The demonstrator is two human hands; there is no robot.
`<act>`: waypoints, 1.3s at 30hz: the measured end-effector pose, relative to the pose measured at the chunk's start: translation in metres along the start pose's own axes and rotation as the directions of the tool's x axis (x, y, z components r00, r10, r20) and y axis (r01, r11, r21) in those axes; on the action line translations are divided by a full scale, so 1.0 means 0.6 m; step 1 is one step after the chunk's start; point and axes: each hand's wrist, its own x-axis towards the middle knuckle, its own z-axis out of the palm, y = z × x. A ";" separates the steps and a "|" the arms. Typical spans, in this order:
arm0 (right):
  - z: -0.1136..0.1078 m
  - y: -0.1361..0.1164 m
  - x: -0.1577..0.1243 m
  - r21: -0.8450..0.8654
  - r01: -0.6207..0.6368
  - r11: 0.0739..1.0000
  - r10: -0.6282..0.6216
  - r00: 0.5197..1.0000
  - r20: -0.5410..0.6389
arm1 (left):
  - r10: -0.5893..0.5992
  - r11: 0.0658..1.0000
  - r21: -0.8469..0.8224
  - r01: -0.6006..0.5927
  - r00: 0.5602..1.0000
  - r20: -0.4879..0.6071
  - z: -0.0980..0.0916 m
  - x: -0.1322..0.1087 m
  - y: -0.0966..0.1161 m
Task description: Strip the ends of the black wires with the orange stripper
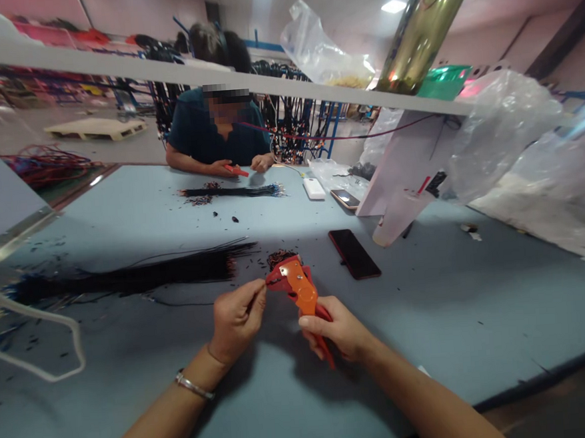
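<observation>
My right hand is wrapped round the handles of an orange and red wire stripper, its jaws pointing up and to the left. Closed in a pinch, my left hand has its fingertips right at those jaws. A thin black wire runs along the table to this hand; the pinched end is mostly hidden. Left of the hands lies a long bundle of black wires, with bared coppery tips at its right end. Small cut scraps are heaped just behind the stripper's jaws.
A dark phone lies right of the stripper, near a plastic cup. Across the table, a co-worker holds a red tool beside another wire bundle. A shelf spans above. A white cable loops at left.
</observation>
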 end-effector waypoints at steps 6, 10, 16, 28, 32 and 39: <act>-0.005 -0.001 0.005 0.174 0.010 0.985 -0.007 1.000 -0.016 | -0.062 0.997 -0.035 0.062 0.998 -0.006 0.004 -0.002 -0.002; -0.019 -0.013 0.005 0.291 0.036 0.956 -0.017 0.998 -0.067 | -0.135 0.990 -0.050 0.135 0.991 -0.016 0.006 0.000 0.000; -0.013 -0.022 -0.001 0.166 0.004 0.986 -0.004 1.000 -0.003 | -0.279 0.956 -0.097 0.277 0.960 -0.002 0.004 0.008 0.006; -0.008 -0.051 -0.017 -0.493 0.140 0.859 -0.206 0.975 -0.082 | -0.558 0.690 -0.467 0.553 0.817 0.144 0.015 0.005 0.001; -0.004 -0.056 -0.021 -0.657 0.181 0.732 -0.319 0.943 -0.095 | -0.573 0.621 -0.525 0.582 0.794 0.203 0.015 0.005 0.007; -0.005 -0.048 -0.019 -0.752 0.209 0.625 -0.396 0.915 -0.076 | -0.622 0.501 -0.587 0.636 0.736 0.267 0.015 0.009 0.007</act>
